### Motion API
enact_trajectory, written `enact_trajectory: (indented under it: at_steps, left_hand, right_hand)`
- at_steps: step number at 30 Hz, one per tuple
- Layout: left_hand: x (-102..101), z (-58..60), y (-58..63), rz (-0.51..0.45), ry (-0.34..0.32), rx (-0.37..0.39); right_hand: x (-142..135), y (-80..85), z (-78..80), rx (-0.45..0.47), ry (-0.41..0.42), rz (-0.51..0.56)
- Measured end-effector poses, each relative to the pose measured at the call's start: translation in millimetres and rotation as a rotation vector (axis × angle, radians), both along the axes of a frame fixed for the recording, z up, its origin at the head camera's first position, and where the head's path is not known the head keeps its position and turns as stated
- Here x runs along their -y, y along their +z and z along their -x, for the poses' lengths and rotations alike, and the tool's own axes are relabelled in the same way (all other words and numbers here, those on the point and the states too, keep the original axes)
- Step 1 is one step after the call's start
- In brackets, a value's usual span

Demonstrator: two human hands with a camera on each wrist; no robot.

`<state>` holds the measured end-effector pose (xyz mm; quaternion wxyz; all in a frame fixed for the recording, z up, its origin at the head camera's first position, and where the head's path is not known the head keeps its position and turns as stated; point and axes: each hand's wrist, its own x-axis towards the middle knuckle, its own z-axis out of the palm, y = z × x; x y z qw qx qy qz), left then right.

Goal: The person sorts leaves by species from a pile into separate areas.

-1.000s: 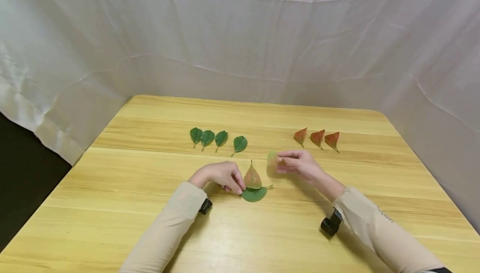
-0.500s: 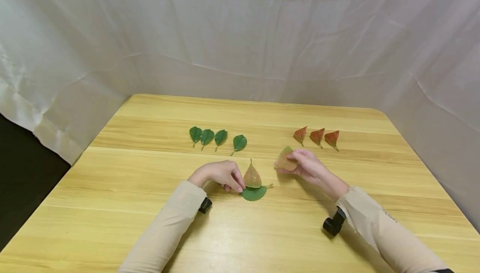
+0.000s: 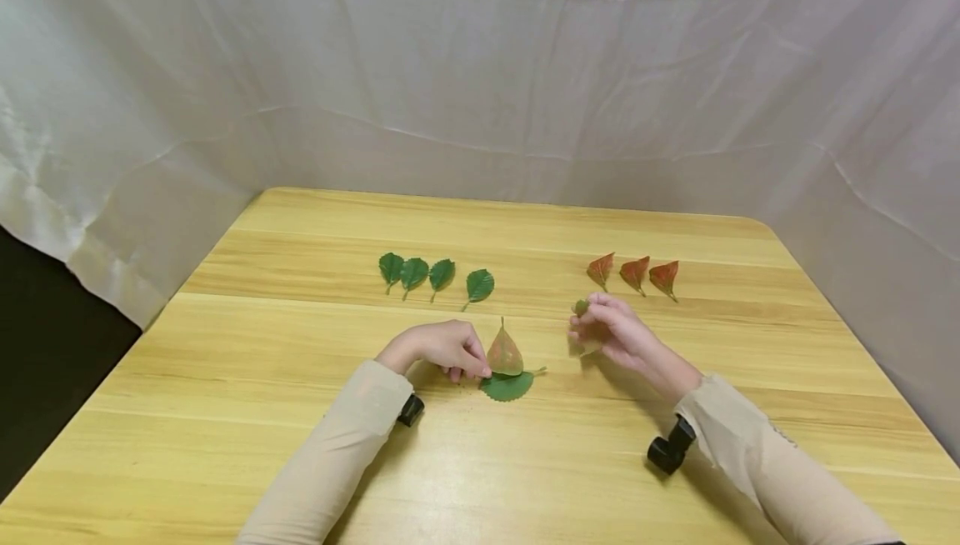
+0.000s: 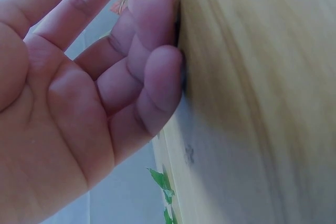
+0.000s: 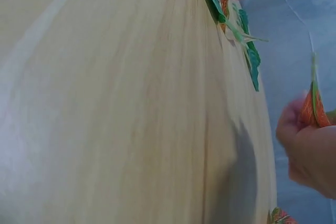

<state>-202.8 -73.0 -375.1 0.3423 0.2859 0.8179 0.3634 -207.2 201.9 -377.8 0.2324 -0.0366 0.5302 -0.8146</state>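
In the head view, my left hand (image 3: 450, 352) is low over the table, thumb and fingertips pinching the left end of a large green leaf (image 3: 507, 387). An orange-brown leaf (image 3: 505, 355) stands with its stem pointing away from me and its wide base against that green leaf. The left wrist view shows the fingertips (image 4: 164, 74) of this hand right at the tabletop. Raised to the right, my right hand (image 3: 618, 332) pinches another red-orange leaf (image 5: 314, 108), its stem pointing up in the right wrist view; the fingers partly hide it.
A row of several green leaves (image 3: 442, 275) lies farther back, left of centre. Three red leaves (image 3: 634, 273) lie in a row at the back right, just beyond my right hand. Pale cloth (image 3: 510, 70) hangs around the wooden table (image 3: 315, 245).
My right hand has moved right with its leaf and turned it, so less of its face shows now. My left hand stays put, while the large green leaf has shifted very slightly left.
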Motion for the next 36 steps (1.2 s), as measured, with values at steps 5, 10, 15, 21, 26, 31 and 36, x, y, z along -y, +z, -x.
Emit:
enact_trajectory:
  at_steps: [5,10,15,21,26,31,36]
  left_hand:
    - [0,-0.4,0.7,0.001,-0.005,-0.01]
    - [0,-1.3,1.1,-0.003,-0.004,0.001]
    - [0,-1.3,0.4,-0.008,-0.01,-0.002]
    - [0,-0.1,1.3,-0.002,-0.008,-0.004]
    - [0,-0.8,1.9,-0.004,-0.005,-0.003]
    - [0,-1.0,1.9,0.001,-0.005,-0.006]
    - [0,-0.7,1.1,-0.001,-0.008,-0.003]
  right_hand:
    - [-1,0.1,0.0,0.006,0.009,-0.144]
    - [-6,-3.5,0.3,0.021,0.007,-0.216]
    - [-15,-7.5,0.4,-0.065,0.085,-0.324]
    - [-23,-8.9,-2.5,-0.169,0.188,-0.481]
    - [-26,-6.3,-4.6,-0.235,0.214,-0.615]
    - [-34,-1.9,-5.0,-0.193,0.186,-0.624]
    - [-51,-1.4,-1.7,-0.17,0.179,-0.523]
